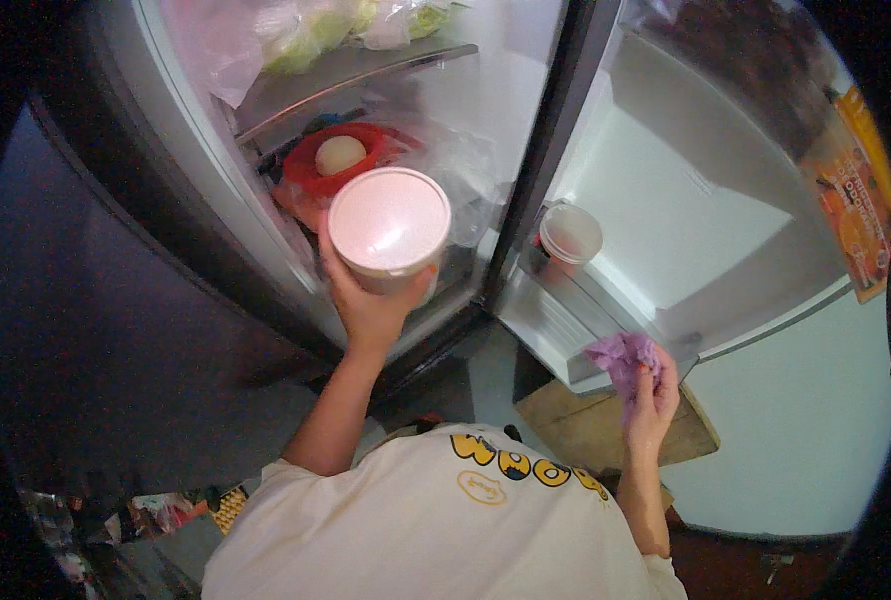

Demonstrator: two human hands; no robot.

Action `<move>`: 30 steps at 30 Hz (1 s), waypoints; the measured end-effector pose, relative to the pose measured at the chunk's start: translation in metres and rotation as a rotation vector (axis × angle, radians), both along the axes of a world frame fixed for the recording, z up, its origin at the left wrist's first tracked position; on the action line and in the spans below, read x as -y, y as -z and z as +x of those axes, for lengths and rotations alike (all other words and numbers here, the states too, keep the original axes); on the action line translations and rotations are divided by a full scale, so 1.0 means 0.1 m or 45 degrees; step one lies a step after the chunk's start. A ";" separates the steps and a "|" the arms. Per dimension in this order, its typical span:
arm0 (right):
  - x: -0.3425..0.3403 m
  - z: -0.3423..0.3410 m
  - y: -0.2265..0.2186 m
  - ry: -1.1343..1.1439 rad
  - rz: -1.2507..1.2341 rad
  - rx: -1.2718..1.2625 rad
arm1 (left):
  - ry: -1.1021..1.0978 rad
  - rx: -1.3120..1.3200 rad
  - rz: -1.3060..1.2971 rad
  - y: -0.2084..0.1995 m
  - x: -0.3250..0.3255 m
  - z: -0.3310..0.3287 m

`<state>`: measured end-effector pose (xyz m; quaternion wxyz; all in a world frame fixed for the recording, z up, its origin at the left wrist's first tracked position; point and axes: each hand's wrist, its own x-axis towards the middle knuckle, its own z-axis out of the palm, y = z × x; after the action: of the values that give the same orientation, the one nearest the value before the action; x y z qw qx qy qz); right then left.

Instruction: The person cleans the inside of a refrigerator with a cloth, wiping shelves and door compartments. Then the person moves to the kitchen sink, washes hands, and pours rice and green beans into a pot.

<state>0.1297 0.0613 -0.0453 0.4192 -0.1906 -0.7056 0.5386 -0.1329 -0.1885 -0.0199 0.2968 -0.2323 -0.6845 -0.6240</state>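
Forearms [341,415] apart: left hand [372,315] cupping pink-lidded tub [390,222], right hand [656,400] pinching purple cloth [624,357].

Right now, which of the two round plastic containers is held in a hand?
The container with the pale pink lid, held in the left hand; the other, a whitish translucent container, sits on the refrigerator door shelf.

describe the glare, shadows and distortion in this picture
Head view: glare spot on the pale pink lid; head view: shadows with fairly distinct edges across the white door lining; head view: fisheye curves the fridge frame, corners black.
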 end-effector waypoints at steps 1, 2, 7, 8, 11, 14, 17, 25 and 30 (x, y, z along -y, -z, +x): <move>0.20 -0.11 -0.19 -0.117 -0.197 -0.098 | 0.073 -0.020 -0.012 0.02 -0.03 0.08; 0.27 -0.19 -0.16 -0.151 -0.096 -0.027 | 0.140 -0.041 -0.024 0.05 -0.04 0.17; 0.39 -0.73 0.08 -0.483 0.335 0.229 | 0.293 0.258 -0.155 0.58 0.10 0.65; 0.43 -0.89 0.11 -0.555 0.260 0.189 | 0.278 0.290 -0.195 0.68 0.15 0.75; 0.62 -1.49 0.19 -0.776 -0.077 0.051 | 0.305 0.449 -0.238 0.88 0.36 0.97; 0.72 -2.31 0.48 -0.767 -0.158 0.037 | 0.328 0.546 -0.284 0.94 0.55 1.13; 0.92 -2.92 0.23 -0.448 0.570 -0.269 | 0.275 0.620 -0.371 0.74 0.72 1.28; 1.16 -3.56 0.82 -0.323 0.920 0.223 | 0.308 0.692 -0.403 0.73 0.84 1.40; 1.64 -3.19 0.28 -1.000 1.133 -0.159 | 0.349 0.649 -0.403 0.79 0.81 1.36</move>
<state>-0.1890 -0.1031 -0.0731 0.2689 0.3106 -0.8552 0.3161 0.0027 -0.2697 -0.0989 -0.0106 -0.2019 -0.7877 -0.5820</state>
